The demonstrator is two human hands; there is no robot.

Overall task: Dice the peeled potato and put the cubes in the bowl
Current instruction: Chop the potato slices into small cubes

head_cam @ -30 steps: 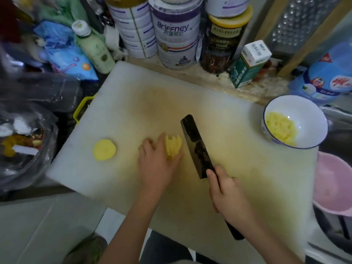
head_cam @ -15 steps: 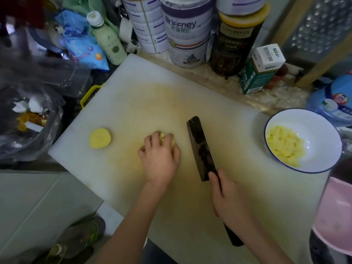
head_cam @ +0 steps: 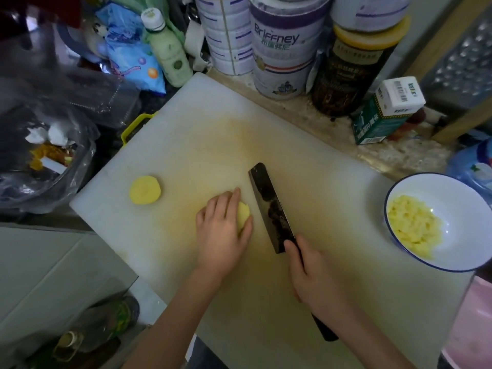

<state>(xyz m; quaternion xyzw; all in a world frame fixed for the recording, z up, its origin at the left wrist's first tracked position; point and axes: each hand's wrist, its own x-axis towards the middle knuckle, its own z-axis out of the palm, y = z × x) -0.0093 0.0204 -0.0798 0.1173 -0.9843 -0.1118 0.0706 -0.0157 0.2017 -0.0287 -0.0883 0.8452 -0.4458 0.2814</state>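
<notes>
Left hand [head_cam: 222,230] fingers [head_cam: 234,201] curl over potato piece [head_cam: 243,215] to steady it; right hand [head_cam: 314,275] grips cleaver [head_cam: 269,206] just beside, ready to cut.

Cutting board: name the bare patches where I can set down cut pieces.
Free: the far half of the cutting board, between the tins and the knife; the stretch between knife and bowl; the near-left corner below the potato slice. Crowded: the middle, where the left hand holds a potato piece beside the blade.

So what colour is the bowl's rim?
Blue, round a white bowl; clearest in the head view.
</notes>
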